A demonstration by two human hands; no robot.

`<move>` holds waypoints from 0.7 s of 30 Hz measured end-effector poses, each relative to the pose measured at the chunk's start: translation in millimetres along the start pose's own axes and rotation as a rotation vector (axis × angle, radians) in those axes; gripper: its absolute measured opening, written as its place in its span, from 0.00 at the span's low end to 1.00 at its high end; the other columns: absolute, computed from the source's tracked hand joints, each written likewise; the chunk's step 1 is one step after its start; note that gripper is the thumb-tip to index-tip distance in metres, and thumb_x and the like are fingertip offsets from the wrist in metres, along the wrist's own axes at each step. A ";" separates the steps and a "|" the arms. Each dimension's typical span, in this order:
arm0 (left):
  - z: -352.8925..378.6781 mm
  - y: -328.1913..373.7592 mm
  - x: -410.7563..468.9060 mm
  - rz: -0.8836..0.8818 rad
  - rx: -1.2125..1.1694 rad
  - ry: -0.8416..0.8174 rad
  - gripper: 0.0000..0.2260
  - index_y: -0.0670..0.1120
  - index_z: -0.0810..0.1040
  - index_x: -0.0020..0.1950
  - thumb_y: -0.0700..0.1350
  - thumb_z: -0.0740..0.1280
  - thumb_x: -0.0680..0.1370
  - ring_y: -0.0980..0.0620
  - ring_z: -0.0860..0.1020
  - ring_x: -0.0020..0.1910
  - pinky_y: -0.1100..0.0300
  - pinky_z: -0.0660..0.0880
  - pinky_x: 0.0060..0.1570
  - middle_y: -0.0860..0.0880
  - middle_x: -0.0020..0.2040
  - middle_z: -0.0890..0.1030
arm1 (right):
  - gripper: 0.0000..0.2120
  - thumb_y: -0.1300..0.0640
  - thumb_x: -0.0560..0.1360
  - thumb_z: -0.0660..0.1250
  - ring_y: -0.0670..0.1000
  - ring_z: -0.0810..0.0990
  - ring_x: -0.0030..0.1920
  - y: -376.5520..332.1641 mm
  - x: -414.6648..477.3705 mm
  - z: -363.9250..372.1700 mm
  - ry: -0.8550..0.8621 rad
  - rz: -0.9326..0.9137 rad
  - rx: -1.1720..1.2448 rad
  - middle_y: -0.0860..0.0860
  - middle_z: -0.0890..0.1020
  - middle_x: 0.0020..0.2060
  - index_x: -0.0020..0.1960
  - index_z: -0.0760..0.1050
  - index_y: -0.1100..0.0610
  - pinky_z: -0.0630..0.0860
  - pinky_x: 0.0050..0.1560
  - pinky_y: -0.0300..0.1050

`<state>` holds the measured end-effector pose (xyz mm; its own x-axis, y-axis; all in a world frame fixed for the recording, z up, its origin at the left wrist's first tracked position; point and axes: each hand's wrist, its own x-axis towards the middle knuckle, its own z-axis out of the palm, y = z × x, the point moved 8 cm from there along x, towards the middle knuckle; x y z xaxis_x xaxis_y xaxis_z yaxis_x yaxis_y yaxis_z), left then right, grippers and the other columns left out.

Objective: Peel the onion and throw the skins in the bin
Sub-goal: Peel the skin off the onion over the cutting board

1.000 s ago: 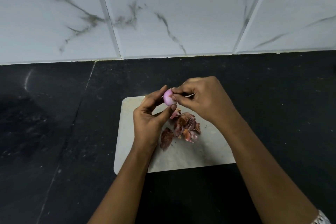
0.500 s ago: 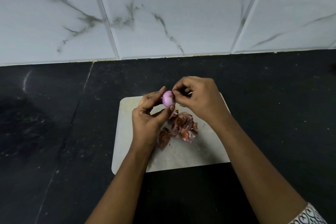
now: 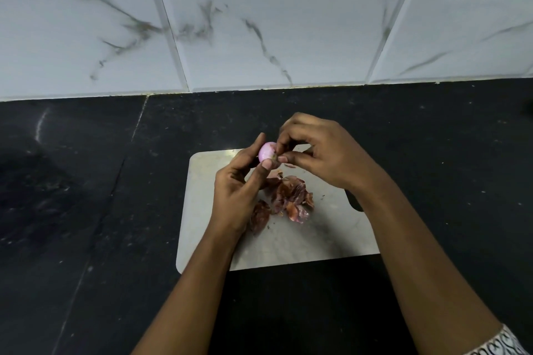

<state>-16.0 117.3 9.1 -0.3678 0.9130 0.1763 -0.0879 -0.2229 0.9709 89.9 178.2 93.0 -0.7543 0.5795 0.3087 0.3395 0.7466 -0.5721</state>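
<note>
A: What lies in front of the person?

B: A dark surface (image 3: 86, 210) runs back to a pale tiled wall (image 3: 259, 23). A light cutting board (image 3: 302, 245) rests on it near the middle.

A: And the hands?

B: Both are raised over the far end of the board. The left hand (image 3: 236, 190) grips the onion (image 3: 266, 150) between its curled thumb and fingertips. The right hand (image 3: 323, 153) pinches a dark tag of skin (image 3: 274, 157) at the onion's right end, thumb against forefinger.

A: Where are the peelings?

B: A loose pile of brown skins (image 3: 291, 196) lies on the board, just nearer than the onion and beside the left hand. No bin is in view.

A: How should the person finish this step well?

B: The onion looks pink, glossy and almost bare, so this is probably the last of the peeling. The left hand should hold firmly without squeezing, since a bare onion is likely slippery. The right should draw the tag along the curve, not straight outward, so it comes off whole and drops onto the pile. That way every skin is in one place to gather for the bin.
</note>
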 end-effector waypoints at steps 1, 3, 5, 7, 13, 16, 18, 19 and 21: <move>0.5 0.3 0.0 0.004 0.007 -0.004 0.16 0.60 0.76 0.61 0.48 0.68 0.74 0.47 0.78 0.62 0.39 0.75 0.59 0.50 0.61 0.81 | 0.06 0.61 0.71 0.72 0.46 0.79 0.46 0.2 -0.3 -0.7 0.004 0.003 0.007 0.47 0.77 0.46 0.46 0.78 0.57 0.80 0.43 0.47; 0.8 0.2 0.2 0.007 0.023 -0.008 0.16 0.59 0.76 0.62 0.47 0.67 0.75 0.47 0.77 0.62 0.39 0.74 0.59 0.49 0.61 0.80 | 0.08 0.61 0.71 0.71 0.46 0.79 0.46 0.2 -0.6 -1.8 0.014 0.012 0.033 0.46 0.77 0.46 0.49 0.77 0.56 0.80 0.43 0.46; 1.6 1.7 0.4 0.017 0.043 -0.015 0.16 0.59 0.76 0.63 0.49 0.67 0.75 0.47 0.76 0.64 0.38 0.73 0.60 0.49 0.64 0.78 | 0.11 0.61 0.71 0.70 0.44 0.79 0.46 -1.8 -0.3 -1.1 0.015 0.005 0.017 0.44 0.76 0.47 0.53 0.76 0.54 0.79 0.43 0.42; 2.0 4.1 0.9 0.031 0.062 -0.018 0.15 0.64 0.77 0.60 0.52 0.66 0.74 0.46 0.75 0.65 0.38 0.72 0.61 0.49 0.66 0.77 | 0.11 0.60 0.71 0.70 0.42 0.78 0.46 -4.2 0.2 0.0 0.023 -0.010 0.004 0.42 0.75 0.46 0.53 0.77 0.54 0.78 0.43 0.38; -1.0 2.9 1.2 0.037 0.034 -0.006 0.15 0.64 0.77 0.60 0.49 0.67 0.76 0.46 0.75 0.64 0.39 0.74 0.59 0.48 0.65 0.77 | 0.06 0.60 0.71 0.71 0.41 0.77 0.42 -6.6 0.7 0.1 0.083 -0.038 -0.032 0.42 0.75 0.44 0.47 0.78 0.56 0.77 0.41 0.37; -1.5 2.2 1.5 0.032 0.022 -0.007 0.15 0.65 0.77 0.59 0.50 0.67 0.75 0.46 0.75 0.65 0.39 0.74 0.58 0.46 0.66 0.77 | 0.05 0.59 0.70 0.72 0.41 0.77 0.42 -6.3 0.5 1.1 0.091 -0.042 -0.038 0.43 0.75 0.44 0.45 0.78 0.57 0.77 0.39 0.37; -0.2 3.0 1.2 0.034 0.020 -0.019 0.15 0.64 0.77 0.61 0.51 0.67 0.75 0.46 0.75 0.64 0.40 0.75 0.58 0.46 0.65 0.77 | 0.05 0.60 0.70 0.72 0.42 0.78 0.42 -3.4 0.1 0.0 0.089 -0.013 -0.016 0.44 0.76 0.43 0.45 0.78 0.57 0.78 0.40 0.39; 0.3 2.1 1.2 0.024 0.011 -0.018 0.15 0.62 0.76 0.62 0.49 0.67 0.76 0.46 0.76 0.64 0.42 0.76 0.57 0.46 0.65 0.77 | 0.05 0.60 0.70 0.72 0.42 0.78 0.43 -2.2 -0.2 -1.1 0.094 0.001 0.002 0.44 0.76 0.43 0.45 0.77 0.56 0.78 0.40 0.40; 1.7 1.9 0.7 0.007 -0.016 -0.017 0.17 0.57 0.73 0.65 0.48 0.66 0.77 0.48 0.77 0.62 0.49 0.79 0.53 0.45 0.65 0.77 | 0.08 0.59 0.70 0.72 0.43 0.79 0.44 -2.0 0.0 -1.3 0.099 0.010 0.023 0.44 0.77 0.44 0.48 0.76 0.55 0.79 0.41 0.40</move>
<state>-14.8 118.1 11.4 -0.3525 0.9172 0.1855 -0.1008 -0.2343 0.9669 89.9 177.2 95.2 -0.6915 0.6170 0.3758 0.3324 0.7336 -0.5928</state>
